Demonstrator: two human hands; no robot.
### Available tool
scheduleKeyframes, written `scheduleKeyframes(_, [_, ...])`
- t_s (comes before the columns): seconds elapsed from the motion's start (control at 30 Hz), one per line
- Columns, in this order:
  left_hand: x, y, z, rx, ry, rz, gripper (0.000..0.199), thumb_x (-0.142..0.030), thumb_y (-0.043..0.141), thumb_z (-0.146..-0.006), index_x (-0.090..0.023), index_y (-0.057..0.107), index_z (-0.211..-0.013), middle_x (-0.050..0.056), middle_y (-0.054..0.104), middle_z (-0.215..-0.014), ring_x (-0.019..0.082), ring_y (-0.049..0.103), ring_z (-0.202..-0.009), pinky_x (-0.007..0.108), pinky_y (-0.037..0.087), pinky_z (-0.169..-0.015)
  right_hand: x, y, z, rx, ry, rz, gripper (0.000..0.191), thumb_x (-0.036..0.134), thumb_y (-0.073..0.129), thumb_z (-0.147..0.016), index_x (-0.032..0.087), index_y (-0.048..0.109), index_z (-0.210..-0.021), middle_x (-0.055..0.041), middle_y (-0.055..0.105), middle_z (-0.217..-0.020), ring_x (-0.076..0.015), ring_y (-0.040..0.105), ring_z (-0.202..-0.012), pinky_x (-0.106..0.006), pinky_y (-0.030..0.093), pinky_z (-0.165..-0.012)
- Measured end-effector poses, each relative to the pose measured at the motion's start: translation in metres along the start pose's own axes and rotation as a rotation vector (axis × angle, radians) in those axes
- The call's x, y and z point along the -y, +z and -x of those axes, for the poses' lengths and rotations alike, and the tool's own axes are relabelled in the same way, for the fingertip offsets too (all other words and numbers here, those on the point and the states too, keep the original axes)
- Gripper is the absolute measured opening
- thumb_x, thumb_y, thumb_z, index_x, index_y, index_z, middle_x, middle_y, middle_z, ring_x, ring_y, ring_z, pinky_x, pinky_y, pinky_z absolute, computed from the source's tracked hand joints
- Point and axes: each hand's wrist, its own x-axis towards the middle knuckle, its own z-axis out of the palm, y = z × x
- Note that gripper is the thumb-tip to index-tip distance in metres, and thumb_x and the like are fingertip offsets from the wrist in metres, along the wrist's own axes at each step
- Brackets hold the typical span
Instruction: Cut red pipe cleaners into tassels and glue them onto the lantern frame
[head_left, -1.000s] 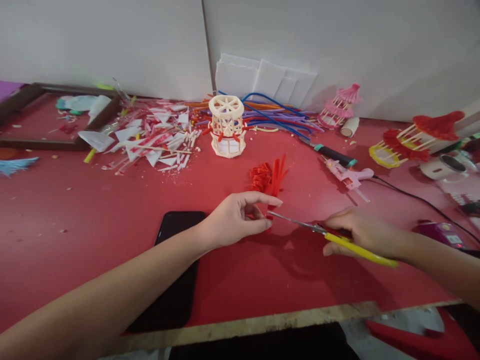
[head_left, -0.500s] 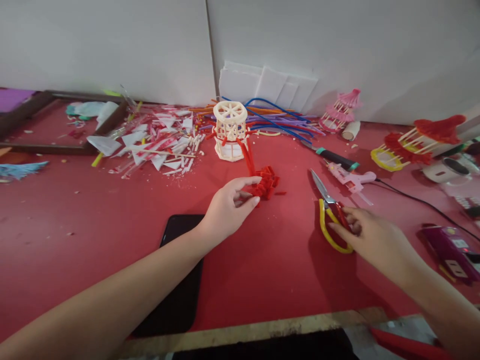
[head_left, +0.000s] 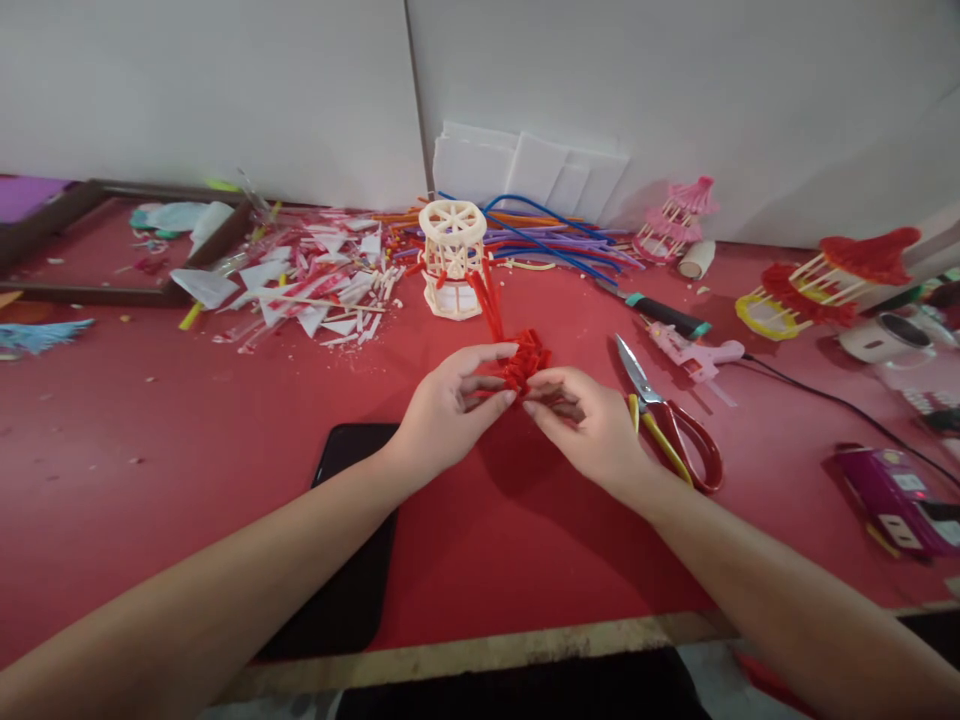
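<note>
The left hand (head_left: 448,412) and right hand (head_left: 592,428) curl, whether pinching anything I cannot tell, at the red pipe-cleaner pieces (head_left: 529,352) heaped on the surface (head_left: 465,580) before the white lattice tower (head_left: 453,222), where light fingertip pressure should best avoid bending them.

Red pieces (head_left: 531,358) between the left grip (head_left: 450,405) and right grip (head_left: 596,430); beyond both, red strips (head_left: 487,300) and a cream lattice frame (head_left: 453,237) with red trim. Right of the right grip, silver-bladed scissors (head_left: 651,392), handles red and yellow; farther right, a purple box (head_left: 889,490). Nearer than the left grip, a black phone (head_left: 352,590) on red tabletop (head_left: 457,570).
</note>
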Motion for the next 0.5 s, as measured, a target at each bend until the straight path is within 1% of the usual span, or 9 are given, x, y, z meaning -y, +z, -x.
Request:
scheduleKeyframes(0.07, [0.002, 0.002, 0.001, 0.008, 0.027, -0.005, 0.039, -0.018, 0.069, -0.081, -0.019, 0.062, -0.119, 0.008, 0.066, -0.124, 0.015, 0.071, -0.093, 0.028, 0.059, -0.083, -0.004, 0.005, 0.006, -0.056, 0.011, -0.076, 0.015, 0.025, 0.066, -0.085, 0.022, 0.063, -0.099, -0.004, 0.073, -0.091, -0.0164, 0.071, -0.086, -0.03, 0.06, -0.077])
scheduleKeyframes(0.13, [0.003, 0.003, 0.003, 0.002, 0.056, -0.032, 0.037, -0.017, 0.07, -0.08, -0.019, 0.064, -0.116, 0.008, 0.066, -0.12, 0.015, 0.07, -0.091, 0.027, 0.06, -0.081, -0.004, 0.007, 0.011, -0.082, 0.032, -0.146, 0.017, 0.026, 0.067, -0.084, 0.022, 0.064, -0.1, -0.0037, 0.073, -0.089, -0.0159, 0.071, -0.083, -0.029, 0.06, -0.075])
scheduleKeyframes(0.23, [0.003, 0.003, 0.005, -0.004, 0.086, -0.041, 0.035, -0.017, 0.072, -0.08, -0.02, 0.066, -0.115, 0.007, 0.066, -0.117, 0.014, 0.07, -0.09, 0.025, 0.06, -0.08, -0.003, 0.008, 0.014, -0.08, 0.043, -0.2, 0.021, 0.024, 0.068, -0.082, 0.022, 0.064, -0.102, -0.0027, 0.072, -0.087, -0.0149, 0.071, -0.08, -0.028, 0.06, -0.072])
scheduleKeyframes(0.37, [0.001, 0.004, 0.006, -0.005, 0.103, -0.002, 0.035, -0.018, 0.075, -0.078, -0.021, 0.067, -0.112, 0.005, 0.065, -0.114, 0.012, 0.071, -0.086, 0.023, 0.061, -0.078, -0.002, 0.009, 0.012, -0.063, 0.046, -0.221, 0.024, 0.022, 0.068, -0.08, 0.021, 0.063, -0.104, -0.0015, 0.071, -0.085, -0.0142, 0.07, -0.079, -0.028, 0.06, -0.073])
scheduleKeyframes(0.43, [0.001, 0.004, 0.005, -0.009, 0.105, 0.016, 0.034, -0.016, 0.075, -0.078, -0.021, 0.067, -0.111, 0.005, 0.064, -0.114, 0.011, 0.071, -0.084, 0.023, 0.061, -0.078, -0.001, 0.01, 0.011, -0.069, 0.057, -0.239, 0.022, 0.023, 0.069, -0.079, 0.021, 0.064, -0.101, -0.002, 0.071, -0.085, -0.0146, 0.07, -0.079, -0.028, 0.06, -0.071])
scheduleKeyframes(0.5, [0.001, 0.003, 0.005, -0.012, 0.111, 0.027, 0.033, -0.015, 0.074, -0.078, -0.021, 0.067, -0.111, 0.005, 0.063, -0.117, 0.011, 0.071, -0.083, 0.023, 0.061, -0.078, 0.0, 0.01, 0.011, -0.082, 0.065, -0.255, 0.017, 0.025, 0.069, -0.078, 0.021, 0.066, -0.094, -0.0023, 0.071, -0.083, -0.0148, 0.069, -0.076, -0.027, 0.059, -0.067])
